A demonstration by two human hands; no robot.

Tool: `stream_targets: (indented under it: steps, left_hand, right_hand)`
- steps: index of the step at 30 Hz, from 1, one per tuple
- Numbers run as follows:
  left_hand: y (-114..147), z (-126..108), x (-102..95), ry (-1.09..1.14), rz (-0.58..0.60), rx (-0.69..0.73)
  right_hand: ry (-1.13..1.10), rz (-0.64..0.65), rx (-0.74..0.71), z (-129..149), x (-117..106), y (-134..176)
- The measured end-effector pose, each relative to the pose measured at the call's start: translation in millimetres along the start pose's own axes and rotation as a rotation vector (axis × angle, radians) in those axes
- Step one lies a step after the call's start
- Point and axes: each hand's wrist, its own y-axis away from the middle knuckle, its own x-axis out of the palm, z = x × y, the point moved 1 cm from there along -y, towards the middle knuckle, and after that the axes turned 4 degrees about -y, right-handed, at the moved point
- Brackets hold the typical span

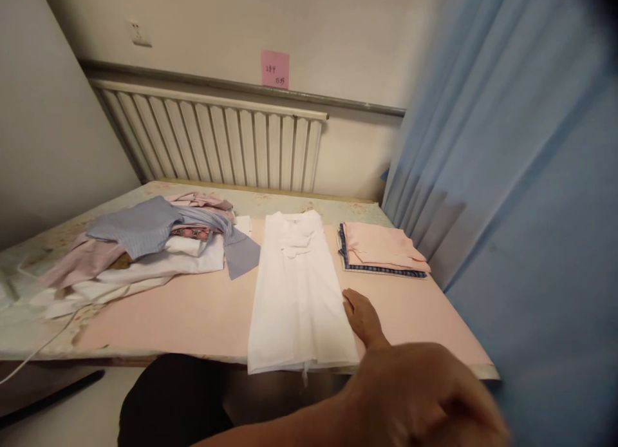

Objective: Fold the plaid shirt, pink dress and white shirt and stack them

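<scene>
A white shirt (302, 305) lies flat in a long strip on the pink cloth, with its narrow end toward the wall. Crumpled folds show near its top, and loose threads hang from its near hem over the table edge. My right hand (364, 315) rests at the shirt's right edge, fingers stretched out and touching the fabric. Close to the camera, my left hand (429, 389) is raised across the lower right, its forearm coming from the bottom left. Its fingers are bent and blurred, and whether anything is in them cannot be made out.
A loose heap of clothes (140, 241) lies on the left of the table. On the right sits a folded stack, a pink garment (381, 244) over dark plaid. A blue curtain (521, 228) borders the right side. A radiator (217, 134) runs behind; a white cord (46, 347) hangs at left.
</scene>
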Motion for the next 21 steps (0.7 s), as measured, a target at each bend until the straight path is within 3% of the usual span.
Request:
stream_targets:
  steps: [2, 4, 8, 11, 15, 21]
  left_hand:
    - [-10, 34, -2.5, 0.002, 0.018, -0.001]
    - [-10, 83, -2.4, -0.182, -0.020, -0.074]
    - [11, 196, -7.5, -0.561, -0.049, -0.402]
    - [30, 260, -20.6, -0.847, -0.014, -0.586]
    - [50, 303, -35.1, -1.095, -0.023, -0.628]
    - [63, 321, -33.9, -1.185, -0.044, -0.547]
  right_hand:
    - [-0.012, -0.003, 0.005, 0, 0, -1]
    - [-0.021, -0.005, 0.000, 2, -1, -2]
    - [-0.035, -0.004, -0.009, 5, -2, -4]
    - [-0.040, -0.003, -0.003, 6, -3, -4]
    - [-0.038, -0.002, 0.009, 5, -2, -4]
    - [-0.038, -0.009, 0.009, 3, 2, -3]
